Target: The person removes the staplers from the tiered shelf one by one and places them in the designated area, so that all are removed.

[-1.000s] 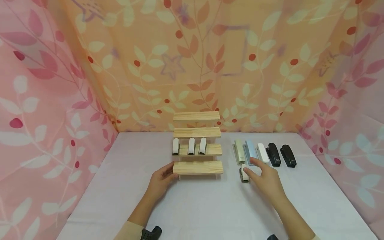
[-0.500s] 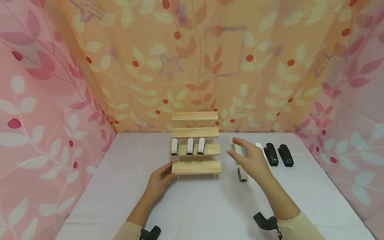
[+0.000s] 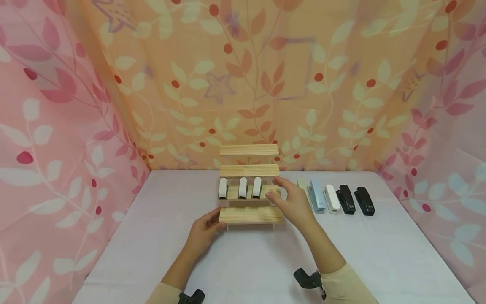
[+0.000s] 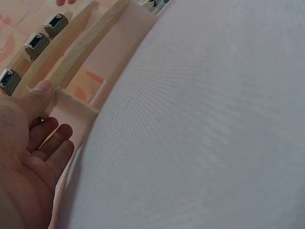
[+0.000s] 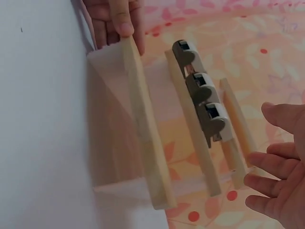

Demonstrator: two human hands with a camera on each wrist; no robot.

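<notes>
A tiered wooden display rack (image 3: 248,215) stands mid-table. On its second tier from the front are three small white staplers with dark bases: a left one (image 3: 222,188), a middle one (image 3: 242,188) and a right one (image 3: 256,187). My left hand (image 3: 203,231) holds the left end of the front tier, its thumb on the board and its fingers by the side support, as the left wrist view shows. Beside the right end of the second tier is my right hand (image 3: 298,204). In the right wrist view its fingers (image 5: 267,164) are spread and empty, close to the rack.
Right of the rack, staplers stand in a row: a pale green one (image 3: 301,185) partly behind my right hand, a light blue one (image 3: 317,196), a white one (image 3: 332,199) and two black ones (image 3: 346,199). Patterned curtains (image 3: 171,105) enclose the table (image 3: 152,202).
My right hand has let go of a small white stapler in front of the row and moved left to the rack; that spot is now hidden. My left hand stays on the rack.
</notes>
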